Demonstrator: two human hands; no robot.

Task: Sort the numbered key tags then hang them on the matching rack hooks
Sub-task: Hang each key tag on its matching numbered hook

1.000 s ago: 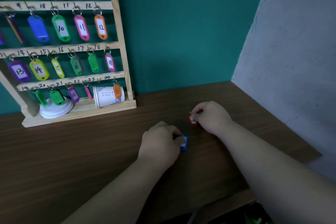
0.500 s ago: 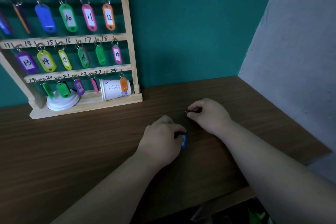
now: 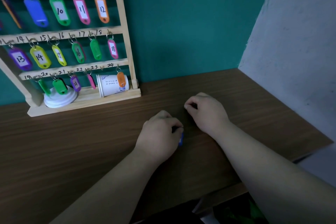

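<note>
Left hand [image 3: 160, 132], out in front of the rack [image 3: 125, 45] and off to its right, is pinching the metal ring of a blue key tag [image 3: 181, 139], the tag hanging edge-on below the fingers, number unreadable. It's looking like light, stiff, slick plastic, so the ring is offering the surer hold. Right hand [image 3: 206, 112], slightly nearer the rack, is curling tight; whether it's holding anything, can't tell. On the rack's bottom rail, the hook [image 3: 101, 68] beside the orange tag [image 3: 121, 79] is showing bare

L hand [image 3: 160, 133], R hand [image 3: 209, 112], bare, forearms [image 3: 269, 165] bare
</note>
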